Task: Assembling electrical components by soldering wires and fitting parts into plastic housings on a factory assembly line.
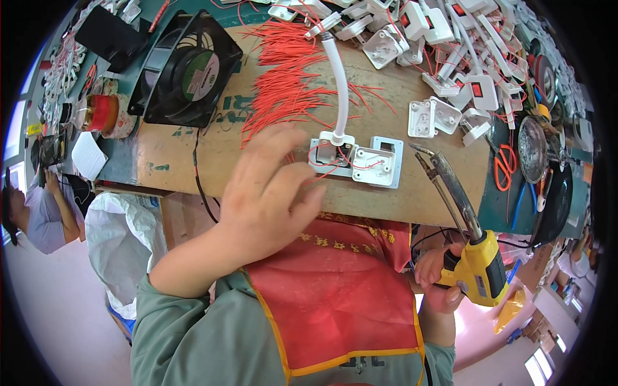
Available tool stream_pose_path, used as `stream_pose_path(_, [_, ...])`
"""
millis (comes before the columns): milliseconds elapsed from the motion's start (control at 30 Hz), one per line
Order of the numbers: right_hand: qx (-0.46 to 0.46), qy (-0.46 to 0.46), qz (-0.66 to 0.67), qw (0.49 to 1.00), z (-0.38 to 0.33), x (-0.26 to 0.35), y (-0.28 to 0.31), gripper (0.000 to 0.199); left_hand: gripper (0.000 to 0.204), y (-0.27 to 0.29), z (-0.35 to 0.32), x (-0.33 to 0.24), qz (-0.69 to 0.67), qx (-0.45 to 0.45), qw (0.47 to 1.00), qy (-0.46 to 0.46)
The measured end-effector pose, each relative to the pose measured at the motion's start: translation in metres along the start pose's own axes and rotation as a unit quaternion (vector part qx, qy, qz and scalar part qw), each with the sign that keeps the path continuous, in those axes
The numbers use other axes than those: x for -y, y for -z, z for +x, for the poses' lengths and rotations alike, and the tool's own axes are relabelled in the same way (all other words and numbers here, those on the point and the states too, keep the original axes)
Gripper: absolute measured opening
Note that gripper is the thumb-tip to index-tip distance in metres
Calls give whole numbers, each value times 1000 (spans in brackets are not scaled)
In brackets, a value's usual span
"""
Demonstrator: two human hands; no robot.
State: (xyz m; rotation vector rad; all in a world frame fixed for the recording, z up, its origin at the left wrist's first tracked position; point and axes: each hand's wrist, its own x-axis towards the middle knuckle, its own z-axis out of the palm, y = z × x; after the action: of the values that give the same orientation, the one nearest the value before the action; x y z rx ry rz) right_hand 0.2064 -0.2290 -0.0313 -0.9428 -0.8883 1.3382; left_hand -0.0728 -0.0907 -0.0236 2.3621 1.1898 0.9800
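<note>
My left hand hovers open, fingertips touching the white switch housing at two o'clock on the table; my right hand grips the soldering gun, tip pointing eleven o'clock toward it.

Soldering gun: yellow body, black grip, grey metal tip. 
Wires: bright red, loose bundle. 
Switch housings: white plastic; further white housings, some with red inserts. 
Tube: white. 
Fan: black, green round label. 
Board: brown cardboard. 
Table: dark green. 
Apron: red, yellow edging. 
Sleeve: grey-green.
</note>
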Motion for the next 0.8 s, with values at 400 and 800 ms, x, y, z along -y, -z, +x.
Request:
stream_pose_path(400, [1, -20, -2, 1000, -3, -1, -1, 75, 20, -20, 3, 1, -171, -49, 984, 28])
stream_pose_path(800, [-2, -37, -44, 998, -17, 2, 2, 78, 10, -46, 16, -15, -113, 10, 991, 74])
